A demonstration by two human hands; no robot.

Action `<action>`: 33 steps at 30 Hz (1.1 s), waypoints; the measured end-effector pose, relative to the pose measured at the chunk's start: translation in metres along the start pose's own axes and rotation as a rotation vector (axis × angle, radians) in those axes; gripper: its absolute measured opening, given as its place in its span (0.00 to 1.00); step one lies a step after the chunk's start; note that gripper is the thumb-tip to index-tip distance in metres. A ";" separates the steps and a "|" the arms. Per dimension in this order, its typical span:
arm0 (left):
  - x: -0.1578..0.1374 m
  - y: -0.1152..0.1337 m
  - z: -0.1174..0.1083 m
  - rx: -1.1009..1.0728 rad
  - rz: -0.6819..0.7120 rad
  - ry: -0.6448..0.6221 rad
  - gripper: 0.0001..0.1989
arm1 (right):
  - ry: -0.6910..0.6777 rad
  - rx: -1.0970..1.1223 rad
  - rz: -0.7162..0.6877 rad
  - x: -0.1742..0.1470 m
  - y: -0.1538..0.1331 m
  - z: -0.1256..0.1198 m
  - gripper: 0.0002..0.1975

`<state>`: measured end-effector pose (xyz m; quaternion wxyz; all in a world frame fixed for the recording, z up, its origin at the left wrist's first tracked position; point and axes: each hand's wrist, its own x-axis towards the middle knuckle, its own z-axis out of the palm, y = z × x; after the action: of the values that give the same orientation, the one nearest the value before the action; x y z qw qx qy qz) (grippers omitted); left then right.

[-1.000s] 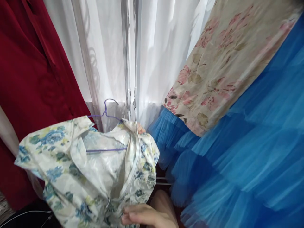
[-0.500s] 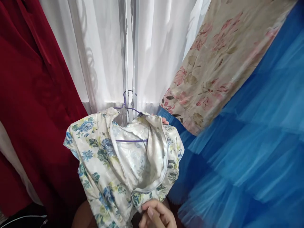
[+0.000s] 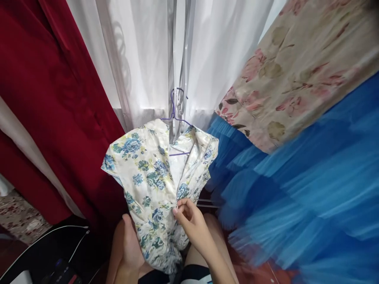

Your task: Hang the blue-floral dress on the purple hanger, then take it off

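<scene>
A cream floral top [image 3: 154,205] with blue roses, green leaves and short cap sleeves is on a purple wire hanger [image 3: 173,114]. Its neckline opens in a V, and its lower part bunches over my lap. My right hand [image 3: 192,223] is closed in a pinch, thumb and forefinger meeting at the front edge just under the V. Whether a small fastener is between those fingertips cannot be seen. Against the top's left side lies my left hand [image 3: 132,246], thumb pointing up. Its other fingers are hidden behind the cloth.
White curtains [image 3: 142,55] hang behind the hanger, with grey ribbons [image 3: 179,47] down the middle. Red fabric [image 3: 59,118] drapes on the left. A beige floral cloth [image 3: 284,86] and blue ruffled tulle [image 3: 290,189] fill the right. Dark items and a pale cable [image 3: 77,246] sit lower left.
The neckline, slack and gaping before, now lies closer together in a narrower V. My right hand has come up to the front edge. My left hand has moved from the right shoulder to the left side.
</scene>
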<state>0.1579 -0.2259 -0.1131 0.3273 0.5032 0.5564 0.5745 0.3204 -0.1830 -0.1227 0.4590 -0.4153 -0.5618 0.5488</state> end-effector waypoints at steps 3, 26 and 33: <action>-0.012 -0.005 -0.002 -0.346 -0.234 -0.017 0.27 | -0.020 -0.086 -0.036 0.005 0.001 0.007 0.13; -0.021 -0.051 0.048 0.070 0.183 -0.040 0.10 | -0.048 0.150 0.128 -0.014 -0.018 0.011 0.18; -0.021 -0.053 0.044 0.122 0.274 0.023 0.08 | 0.031 0.203 -0.080 0.052 -0.087 0.009 0.15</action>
<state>0.1954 -0.2234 -0.1742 0.2083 0.5866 0.5203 0.5846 0.3033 -0.1393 -0.0326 0.5288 -0.3522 -0.5126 0.5776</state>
